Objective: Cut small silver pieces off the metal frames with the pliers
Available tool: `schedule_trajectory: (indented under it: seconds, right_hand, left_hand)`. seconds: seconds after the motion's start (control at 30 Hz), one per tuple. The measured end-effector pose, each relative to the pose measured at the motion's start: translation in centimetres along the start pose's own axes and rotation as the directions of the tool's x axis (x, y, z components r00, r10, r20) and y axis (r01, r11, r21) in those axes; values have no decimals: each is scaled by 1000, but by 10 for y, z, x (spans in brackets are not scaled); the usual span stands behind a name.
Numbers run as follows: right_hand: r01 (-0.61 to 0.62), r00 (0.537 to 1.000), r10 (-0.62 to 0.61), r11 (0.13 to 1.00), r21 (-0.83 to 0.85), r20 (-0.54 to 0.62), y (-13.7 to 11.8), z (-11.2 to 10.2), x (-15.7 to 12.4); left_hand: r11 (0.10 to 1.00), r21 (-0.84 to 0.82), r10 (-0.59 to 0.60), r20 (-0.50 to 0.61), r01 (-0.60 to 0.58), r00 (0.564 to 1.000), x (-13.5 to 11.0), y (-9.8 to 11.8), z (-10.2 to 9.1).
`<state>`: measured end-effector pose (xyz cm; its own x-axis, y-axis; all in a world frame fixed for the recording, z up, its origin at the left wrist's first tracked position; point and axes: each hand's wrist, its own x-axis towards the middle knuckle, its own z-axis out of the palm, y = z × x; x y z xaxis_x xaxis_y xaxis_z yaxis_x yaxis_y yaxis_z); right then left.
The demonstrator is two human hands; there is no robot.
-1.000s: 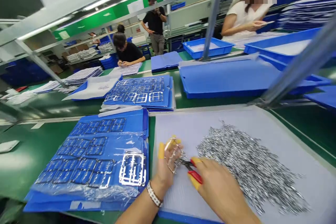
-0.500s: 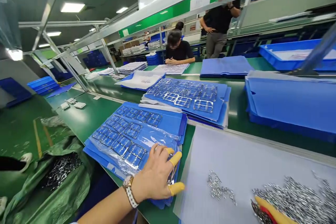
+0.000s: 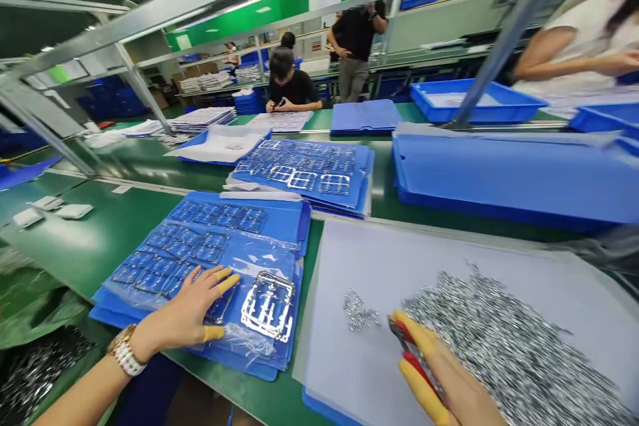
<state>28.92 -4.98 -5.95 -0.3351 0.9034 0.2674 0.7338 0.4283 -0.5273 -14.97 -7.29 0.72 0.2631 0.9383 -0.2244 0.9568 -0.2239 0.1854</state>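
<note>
Metal frame (image 3: 269, 306) lay on blue tray (image 3: 284, 223), long axis running roughly away from me, just right of my left hand (image 3: 187, 303), its fingers spread and nearer than my right hand (image 3: 449, 379), whose fingers pressed together on red cutters (image 3: 412, 349).

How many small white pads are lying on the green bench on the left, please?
3: the left pad, the middle pad and the right pad, all on the green bench. More could be hidden beyond the view's edge.

Right hand (image 3: 442, 373) grips red-handled cutters (image 3: 410, 348) over silvery pieces (image 3: 499, 339)
</note>
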Motion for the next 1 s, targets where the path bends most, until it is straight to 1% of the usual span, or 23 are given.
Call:
schedule_trajectory:
  seconds: [0.03, 0.1, 0.17, 0.23, 0.27, 0.3, 0.33, 0.37, 0.4, 0.43, 0.47, 0.5, 0.53, 0.57, 0.6, 0.63, 0.67, 0.7, 0.77, 0.87, 0.93, 1.0]
  right_hand:
    - [-2, 1000, 2, 1000, 11, -9, -4, -2, 3]
    - [0, 999, 1, 1000, 22, -34, -8, -6, 6]
    - [-8, 998, 9, 1000, 18, -61, -9, -9, 6]
    - [-32, 996, 33, 999, 13, -83, -5, -10, 3]
    - [-44, 995, 45, 999, 14, -91, -2, -10, 1]
    - [-48, 994, 50, 999, 17, -97, 1, -10, 0]
    - [-46, 994, 48, 999, 21, -100, 3, -8, -1]
    - [-32, 994, 35, 999, 25, -102, 4, -6, -1]
    - [-13, 995, 16, 1000, 28, -103, 4, -4, 1]
    - [7, 994, -4, 1000, 28, -105, 3, -2, 3]
    - [26, 993, -22, 999, 29, -113, 0, 0, 6]
    - [39, 991, -35, 999, 29, -125, -3, 0, 9]
    - [46, 989, -42, 999, 27, -143, -7, -1, 12]
    - [48, 985, -43, 999, 24, -167, -12, -3, 15]
    - [48, 980, -43, 999, 17, -192, -16, -6, 16]
    - [52, 975, -49, 999, 6, -216, -19, -11, 17]
    - [60, 969, -61, 998, -12, -237, -22, -16, 16]
    - [74, 964, -82, 996, -39, -254, -25, -20, 15]
    - [110, 956, -136, 988, -110, -261, -29, -27, 10]
    - [112, 962, -165, 965, -235, -217, -35, -24, 6]
    - [80, 971, -144, 947, -312, -188, -38, -17, 6]
    - [59, 977, -132, 924, -378, -170, -40, -8, 10]
  left_hand:
    - [1000, 25, 10, 6, -10, 1000, 1, -4, 4]
    - [999, 45, 24, -26, -23, 999, 4, -7, 9]
    - [1000, 4, 7, -80, -6, 997, 4, -9, 8]
    - [993, -114, -46, -141, 30, 989, 2, -10, 1]
    - [979, -200, -84, -193, 45, 978, 1, -8, -4]
    - [949, -312, -128, -256, 44, 958, 1, -5, -9]
    - [891, -453, -173, -321, 10, 931, 2, 2, -14]
    - [784, -617, -218, -374, -66, 902, 4, 12, -18]
    - [614, -771, -266, -404, -169, 875, 9, 27, -21]
    - [365, -886, -290, -398, -284, 870, 16, 45, -22]
    - [75, -931, -300, -362, -356, 883, 25, 67, -22]
    - [-171, -916, -289, -306, -364, 907, 37, 91, -21]
    - [-371, -879, -230, -226, -300, 947, 50, 116, -18]
    - [-522, -831, -133, -141, -191, 981, 64, 140, -14]
    - [-621, -779, -43, -81, -90, 996, 79, 163, -9]
    - [-679, -734, 40, -27, 7, 999, 92, 184, -3]
    - [-707, -701, 104, 27, 93, 994, 104, 201, 3]
    - [-722, -677, 139, 62, 144, 988, 114, 214, 10]
    - [-725, -655, 180, 115, 211, 977, 129, 231, 25]
    - [-709, -644, 218, 186, 287, 958, 142, 236, 46]
    - [-700, -625, 255, 232, 345, 939, 147, 234, 57]
    - [-698, -607, 280, 255, 379, 925, 151, 231, 64]
